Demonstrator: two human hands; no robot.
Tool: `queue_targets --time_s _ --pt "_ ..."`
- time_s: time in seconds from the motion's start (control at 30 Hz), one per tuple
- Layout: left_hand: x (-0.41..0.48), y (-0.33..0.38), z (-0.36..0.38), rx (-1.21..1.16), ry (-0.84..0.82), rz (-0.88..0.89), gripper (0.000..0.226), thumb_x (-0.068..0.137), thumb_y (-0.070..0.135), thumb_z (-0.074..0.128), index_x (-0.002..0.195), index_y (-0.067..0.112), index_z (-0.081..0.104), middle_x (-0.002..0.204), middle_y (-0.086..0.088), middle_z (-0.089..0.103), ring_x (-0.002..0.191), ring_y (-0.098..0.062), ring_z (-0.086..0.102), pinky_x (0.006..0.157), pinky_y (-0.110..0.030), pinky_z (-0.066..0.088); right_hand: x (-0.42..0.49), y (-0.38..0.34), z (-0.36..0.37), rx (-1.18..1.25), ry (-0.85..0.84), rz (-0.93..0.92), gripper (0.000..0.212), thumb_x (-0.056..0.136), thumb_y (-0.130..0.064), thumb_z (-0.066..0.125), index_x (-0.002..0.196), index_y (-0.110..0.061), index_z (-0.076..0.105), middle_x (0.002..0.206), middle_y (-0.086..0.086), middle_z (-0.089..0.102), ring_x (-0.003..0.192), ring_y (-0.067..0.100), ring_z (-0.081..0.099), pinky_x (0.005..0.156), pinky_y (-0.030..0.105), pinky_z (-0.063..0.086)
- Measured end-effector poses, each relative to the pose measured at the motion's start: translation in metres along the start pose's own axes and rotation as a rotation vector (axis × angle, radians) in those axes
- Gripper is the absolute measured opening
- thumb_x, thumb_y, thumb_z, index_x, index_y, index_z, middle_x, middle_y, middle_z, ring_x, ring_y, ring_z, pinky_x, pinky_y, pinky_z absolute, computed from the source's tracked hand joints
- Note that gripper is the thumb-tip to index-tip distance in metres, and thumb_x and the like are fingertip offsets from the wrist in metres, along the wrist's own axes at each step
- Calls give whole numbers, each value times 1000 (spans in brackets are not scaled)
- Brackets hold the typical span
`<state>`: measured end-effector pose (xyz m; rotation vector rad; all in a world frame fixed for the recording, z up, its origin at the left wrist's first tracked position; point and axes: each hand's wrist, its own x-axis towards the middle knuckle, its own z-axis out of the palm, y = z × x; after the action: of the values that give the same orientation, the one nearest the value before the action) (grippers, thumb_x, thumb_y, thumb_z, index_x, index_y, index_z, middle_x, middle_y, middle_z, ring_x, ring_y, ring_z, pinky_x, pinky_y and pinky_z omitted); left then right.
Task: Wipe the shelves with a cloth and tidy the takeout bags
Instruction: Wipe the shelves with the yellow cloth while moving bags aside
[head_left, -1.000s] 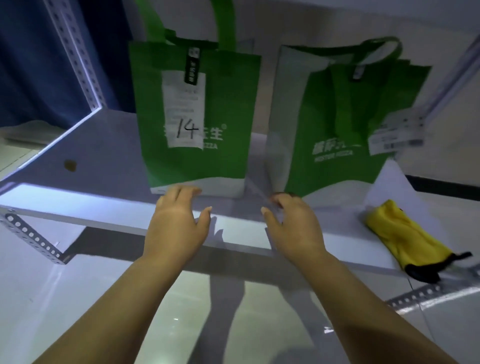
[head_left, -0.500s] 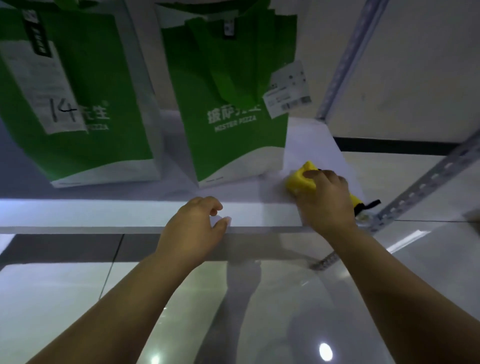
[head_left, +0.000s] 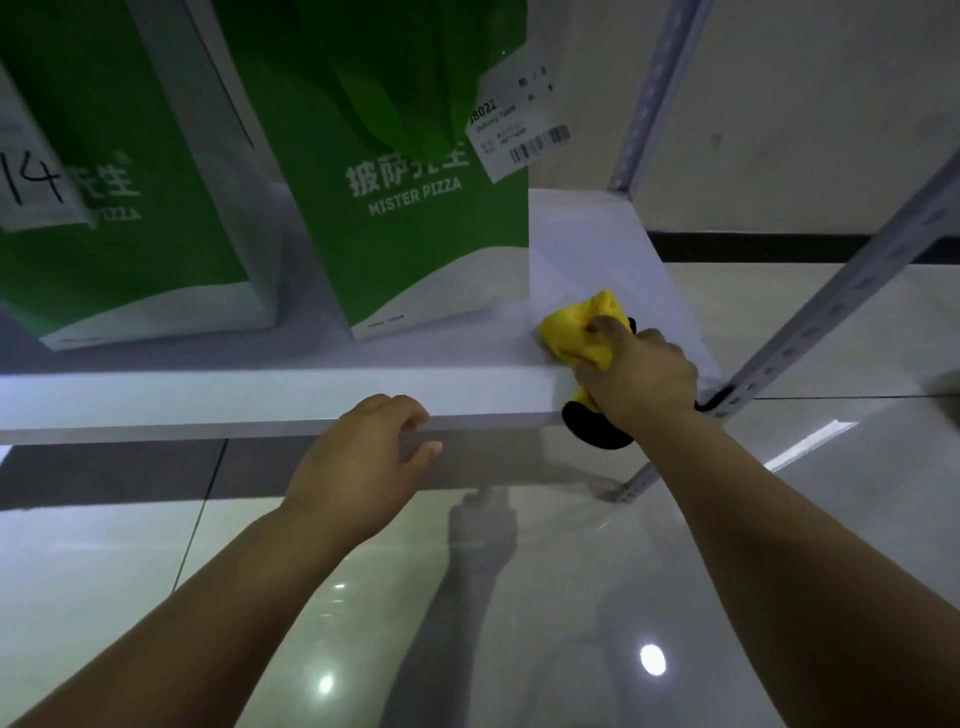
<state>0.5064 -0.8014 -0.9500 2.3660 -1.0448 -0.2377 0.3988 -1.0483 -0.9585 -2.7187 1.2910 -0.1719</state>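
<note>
- I see two stiff green takeout bags upright on the smooth white shelf: the left bag and the right bag.
- The right bag is near the cloth; a perforated metal post slants beside it.
- My right hand clamps the bunched yellow cloth at the shelf's right front corner.
- My left hand is at the front edge, fingers loosely curled, holding nothing.

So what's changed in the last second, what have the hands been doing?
The right hand went rightward along the shelf to the yellow cloth and took hold of it, and now grips it bunched at the front right corner. The left hand curled its fingers loosely by the front edge, holding nothing. The bag marked 14 and the bag with the barcode tag stayed standing.
</note>
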Motion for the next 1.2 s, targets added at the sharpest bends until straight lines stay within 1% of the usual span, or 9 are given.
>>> queue_targets --time_s 0.13,0.23,0.37,0.5,0.7,0.87,1.03,1.1,1.2 --pt "-8 -16 -9 58 -49 -6 32 86 39 60 114 24 58 108 6 59 92 -9 55 75 -25 42 -38 -16 0 58 1 -91 52 83 -40 54 132 -31 40 104 16 55 91 39 54 72 39 38" --pt "-15 -33 -27 89 -49 2 33 85 38 61 114 23 59 108 5 60 90 -9 55 74 -25 41 -67 -43 -3 157 -59 -181 49 81 -44 55 128 -37 42 108 10 58 96 36 57 78 40 43" --pt "-28 -65 -65 156 -12 -5 30 83 38 63 109 24 61 102 8 59 86 -9 55 72 -27 42 -97 -92 -2 229 -102 -330 48 83 -45 53 129 -42 41 110 4 58 100 30 56 77 38 45" --pt "-46 -121 -111 211 48 -114 27 81 37 65 104 24 62 95 11 56 81 -8 54 69 -26 41 -112 -156 -1 290 -69 -453 48 82 -45 55 129 -43 44 110 2 59 98 28 55 77 38 44" --pt "-50 -215 -167 202 157 -275 26 81 36 66 103 23 62 96 7 57 85 -15 57 69 -29 42 -115 -270 10 341 -40 -585 48 81 -45 58 127 -44 45 117 -2 59 105 26 53 82 39 45" --pt "-55 -287 -206 94 280 -364 27 83 32 65 106 19 63 104 1 58 88 -20 57 76 -34 47 -121 -374 24 346 -81 -649 49 79 -45 61 126 -41 48 114 -2 59 105 26 52 82 36 43" --pt "-61 -351 -230 103 437 -407 29 81 18 68 108 7 64 108 -10 60 103 -36 50 86 -42 41 -122 -474 38 310 -143 -681 48 83 -48 56 128 -45 42 115 -3 51 108 24 45 91 35 38" --pt "-58 -374 -232 112 451 -396 28 79 14 71 104 2 66 107 -15 61 105 -40 48 91 -43 38 -117 -512 47 299 -132 -660 47 83 -48 55 128 -45 40 114 -1 50 106 27 45 91 36 38" --pt "-50 -400 -232 99 414 -401 17 83 19 67 90 4 65 106 -12 60 115 -37 46 98 -40 34 -105 -558 65 194 -118 -598 45 85 -47 53 129 -41 41 116 5 51 105 33 48 86 37 40"
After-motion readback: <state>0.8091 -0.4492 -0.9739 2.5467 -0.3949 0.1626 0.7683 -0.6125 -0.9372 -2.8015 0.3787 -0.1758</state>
